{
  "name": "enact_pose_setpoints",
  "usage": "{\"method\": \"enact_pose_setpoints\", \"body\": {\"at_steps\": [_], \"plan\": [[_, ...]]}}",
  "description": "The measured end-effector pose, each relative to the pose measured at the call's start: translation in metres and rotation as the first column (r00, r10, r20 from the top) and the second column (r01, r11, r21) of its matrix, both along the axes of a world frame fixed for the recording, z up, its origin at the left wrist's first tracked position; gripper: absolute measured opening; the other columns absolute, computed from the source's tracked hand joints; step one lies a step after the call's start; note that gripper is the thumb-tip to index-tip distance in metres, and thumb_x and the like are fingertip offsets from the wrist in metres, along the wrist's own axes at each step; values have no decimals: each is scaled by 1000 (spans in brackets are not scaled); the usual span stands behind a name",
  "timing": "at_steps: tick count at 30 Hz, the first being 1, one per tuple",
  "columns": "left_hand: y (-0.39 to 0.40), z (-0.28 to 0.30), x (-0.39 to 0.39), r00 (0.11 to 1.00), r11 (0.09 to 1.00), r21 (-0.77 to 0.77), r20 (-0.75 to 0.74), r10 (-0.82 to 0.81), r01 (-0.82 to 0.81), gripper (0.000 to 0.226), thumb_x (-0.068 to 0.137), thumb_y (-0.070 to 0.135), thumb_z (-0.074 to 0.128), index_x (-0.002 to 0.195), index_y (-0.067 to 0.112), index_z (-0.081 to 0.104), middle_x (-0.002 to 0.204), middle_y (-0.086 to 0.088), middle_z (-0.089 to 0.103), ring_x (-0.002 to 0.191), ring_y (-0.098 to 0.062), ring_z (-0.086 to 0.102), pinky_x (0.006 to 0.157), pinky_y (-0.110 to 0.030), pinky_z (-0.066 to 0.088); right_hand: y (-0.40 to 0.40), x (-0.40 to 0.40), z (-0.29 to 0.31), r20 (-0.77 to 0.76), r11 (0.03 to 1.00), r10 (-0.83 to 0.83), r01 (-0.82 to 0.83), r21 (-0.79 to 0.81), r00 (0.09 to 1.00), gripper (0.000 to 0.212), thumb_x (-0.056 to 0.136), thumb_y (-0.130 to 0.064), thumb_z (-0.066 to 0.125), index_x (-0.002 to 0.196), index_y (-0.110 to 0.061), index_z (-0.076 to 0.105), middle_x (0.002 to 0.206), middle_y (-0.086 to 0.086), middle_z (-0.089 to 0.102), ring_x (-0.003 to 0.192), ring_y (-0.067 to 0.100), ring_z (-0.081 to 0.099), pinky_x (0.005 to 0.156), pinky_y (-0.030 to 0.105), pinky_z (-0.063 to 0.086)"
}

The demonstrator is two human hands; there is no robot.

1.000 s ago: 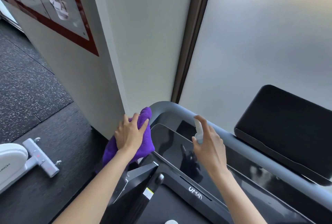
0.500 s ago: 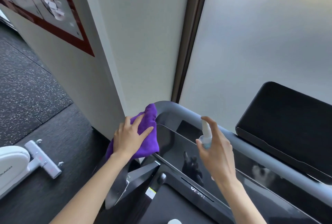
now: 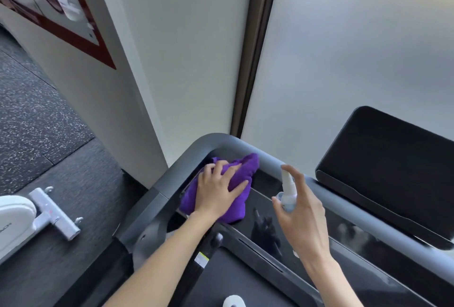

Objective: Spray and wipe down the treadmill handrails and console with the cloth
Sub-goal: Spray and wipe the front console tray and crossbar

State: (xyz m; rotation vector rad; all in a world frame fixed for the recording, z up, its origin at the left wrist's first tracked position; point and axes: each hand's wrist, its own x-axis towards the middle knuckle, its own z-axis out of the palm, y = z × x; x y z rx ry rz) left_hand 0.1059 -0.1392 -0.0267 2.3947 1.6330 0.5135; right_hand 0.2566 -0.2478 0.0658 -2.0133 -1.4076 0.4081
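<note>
My left hand (image 3: 217, 192) lies flat on the purple cloth (image 3: 239, 178), fingers spread wide and pressing down rather than curled around it. The cloth is bunched under my palm at the far left corner of the glossy black console (image 3: 264, 204), tucked just inside the bend of the grey handrail (image 3: 172, 174), which curves around that corner and runs off to the right behind my other hand.

My right hand (image 3: 301, 215) holds a small clear spray bottle (image 3: 287, 196) upright above the console, a little to the right of the cloth and not touching it. My thumb and lower fingers wrap the bottle's body; my index finger (image 3: 293, 171) arches up over the white nozzle. Whether it is pressing the nozzle, I cannot tell. The hand's dark reflection shows in the console surface below it.

Behind the handrail, to the right, a black padded panel (image 3: 390, 171) leans against the frosted window (image 3: 356, 48). On the speckled dark floor (image 3: 36, 119) to the left sits the white base (image 3: 14, 213) of another machine with its crossbar foot.
</note>
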Motion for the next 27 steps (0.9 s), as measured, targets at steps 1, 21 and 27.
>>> {"method": "enact_pose_setpoints", "body": {"at_steps": [1, 21, 27], "plan": [[-11, -4, -14, 999, 999, 17, 21, 45, -45, 56, 88, 61, 36, 119, 24, 64, 121, -2, 58, 107, -28, 51, 85, -42, 46, 0, 1, 0, 0, 1000, 4, -4, 6, 1000, 66, 82, -12, 68, 127, -49, 35, 96, -8, 66, 77, 17, 60, 69, 34, 50], [-51, -12, 24, 991, 990, 68, 46, 122, -125, 40, 87, 54, 49, 109, 24, 64, 118, -6, 56, 108, -29, 52, 87, -43, 45, 1, 19, 2, -3, 998, 17, -17, 60, 1000, 65, 82, -14, 68, 125, -49, 35, 97, -11, 66, 73, 13, 57, 63, 25, 40], [21, 9, 63, 934, 943, -42, 132, 333, -330, 44, 95, 48, 47, 118, 12, 52, 122, -15, 46, 110, -34, 45, 87, -45, 35, -7, 41, 3, 39, 995, -44, 40, 92, 998, 65, 81, -15, 69, 125, -50, 36, 94, -17, 59, 70, 1, 53, 59, 6, 33]]}}
